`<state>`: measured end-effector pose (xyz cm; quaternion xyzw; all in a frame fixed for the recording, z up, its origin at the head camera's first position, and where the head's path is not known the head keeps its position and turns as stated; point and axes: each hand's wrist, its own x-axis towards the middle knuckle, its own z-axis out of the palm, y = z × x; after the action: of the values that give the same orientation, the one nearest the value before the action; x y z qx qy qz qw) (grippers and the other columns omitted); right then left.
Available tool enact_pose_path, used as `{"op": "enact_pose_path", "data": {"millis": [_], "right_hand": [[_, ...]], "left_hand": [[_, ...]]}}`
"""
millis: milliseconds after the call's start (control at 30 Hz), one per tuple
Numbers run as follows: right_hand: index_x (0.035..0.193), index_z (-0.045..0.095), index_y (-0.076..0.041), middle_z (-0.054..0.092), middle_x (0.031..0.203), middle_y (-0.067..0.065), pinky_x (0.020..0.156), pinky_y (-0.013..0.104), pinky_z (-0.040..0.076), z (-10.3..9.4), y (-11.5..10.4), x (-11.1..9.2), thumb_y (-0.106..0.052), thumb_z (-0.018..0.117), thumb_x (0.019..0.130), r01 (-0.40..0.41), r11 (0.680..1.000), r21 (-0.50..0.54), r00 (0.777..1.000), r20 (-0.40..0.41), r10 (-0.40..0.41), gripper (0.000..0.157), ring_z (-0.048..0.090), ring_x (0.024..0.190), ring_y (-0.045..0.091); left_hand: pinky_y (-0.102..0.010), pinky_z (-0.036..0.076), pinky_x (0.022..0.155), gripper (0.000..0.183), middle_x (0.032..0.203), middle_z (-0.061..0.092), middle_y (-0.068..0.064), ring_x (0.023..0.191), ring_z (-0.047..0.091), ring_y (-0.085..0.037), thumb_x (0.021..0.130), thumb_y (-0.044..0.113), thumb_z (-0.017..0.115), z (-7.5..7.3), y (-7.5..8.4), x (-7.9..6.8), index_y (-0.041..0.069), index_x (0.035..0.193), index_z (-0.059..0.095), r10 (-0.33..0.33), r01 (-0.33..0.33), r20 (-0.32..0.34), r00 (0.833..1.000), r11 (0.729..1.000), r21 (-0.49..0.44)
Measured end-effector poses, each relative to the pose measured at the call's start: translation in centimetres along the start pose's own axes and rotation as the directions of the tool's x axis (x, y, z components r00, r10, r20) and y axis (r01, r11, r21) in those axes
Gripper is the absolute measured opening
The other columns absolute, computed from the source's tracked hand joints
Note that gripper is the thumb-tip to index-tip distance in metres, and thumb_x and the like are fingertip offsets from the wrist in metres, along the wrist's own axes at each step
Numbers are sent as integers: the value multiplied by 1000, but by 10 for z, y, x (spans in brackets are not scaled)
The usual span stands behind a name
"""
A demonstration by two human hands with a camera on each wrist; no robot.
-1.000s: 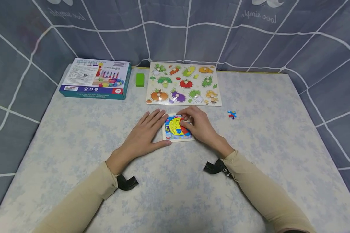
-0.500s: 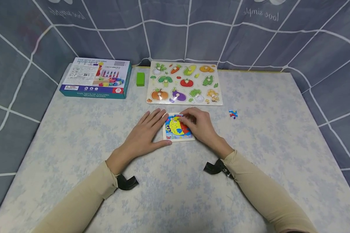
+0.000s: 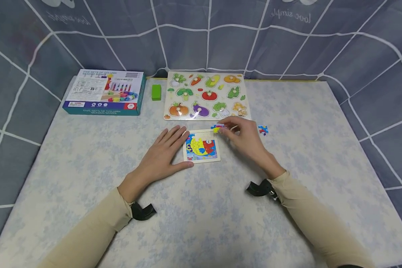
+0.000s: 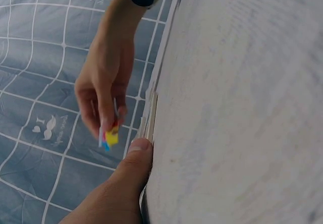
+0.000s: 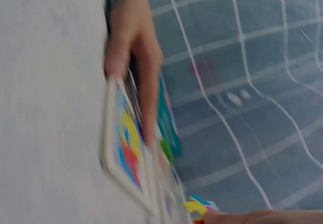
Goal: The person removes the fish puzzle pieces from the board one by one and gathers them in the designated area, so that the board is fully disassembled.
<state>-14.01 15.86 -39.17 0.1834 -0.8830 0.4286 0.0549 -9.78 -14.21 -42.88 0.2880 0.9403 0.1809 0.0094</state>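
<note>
A small wooden jigsaw tray (image 3: 206, 161) with a yellow and red fish picture lies on the table. My left hand (image 3: 159, 160) rests flat beside it, fingers spread, index fingertip and thumb at its left side. Bare wood shows along the upper part of the tray. Above its top right corner, my right hand (image 3: 248, 139) pinches a jigsaw piece (image 3: 217, 127) coloured yellow, blue and pink between thumb and fingers. The left wrist view shows this piece (image 4: 111, 135) held up in the air. Just beyond the right hand lies another jigsaw piece (image 3: 263, 130), blue and red.
Behind the tray lies a vegetable peg puzzle board (image 3: 207, 95). To its left are a green block (image 3: 156, 92) and a bead toy box (image 3: 104, 92). A grey checked curtain (image 3: 184, 44) hangs along the table's back and sides.
My right hand has moved up and to the right off the tray, carrying the pinched jigsaw piece and uncovering bare wood. My left hand stays at the tray's side. The view has shifted slightly.
</note>
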Motion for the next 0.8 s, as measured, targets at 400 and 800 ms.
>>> {"op": "enact_pose_path", "data": {"millis": [400, 800], "right_hand": [[124, 78, -7, 75, 107, 13, 76, 29, 47, -39, 58, -26, -11, 79, 95, 24, 979, -203, 998, -53, -36, 29, 63, 91, 26], [119, 79, -6, 73, 119, 14, 73, 34, 35, -44, 74, -23, -7, 83, 91, 117, 963, -242, 992, -19, -125, 28, 51, 97, 27]], "left_hand": [[-53, 9, 135, 100, 176, 24, -6, 164, 16, -29, 91, 65, 69, 9, -1, -4, 16, 168, 29, -1, 0, -23, 1000, 999, -32], [-52, 9, 135, 101, 176, 24, -7, 164, 16, -29, 91, 66, 69, 2, 1, 0, 15, 168, 29, 9, -9, -24, 1000, 1000, -1]]}}
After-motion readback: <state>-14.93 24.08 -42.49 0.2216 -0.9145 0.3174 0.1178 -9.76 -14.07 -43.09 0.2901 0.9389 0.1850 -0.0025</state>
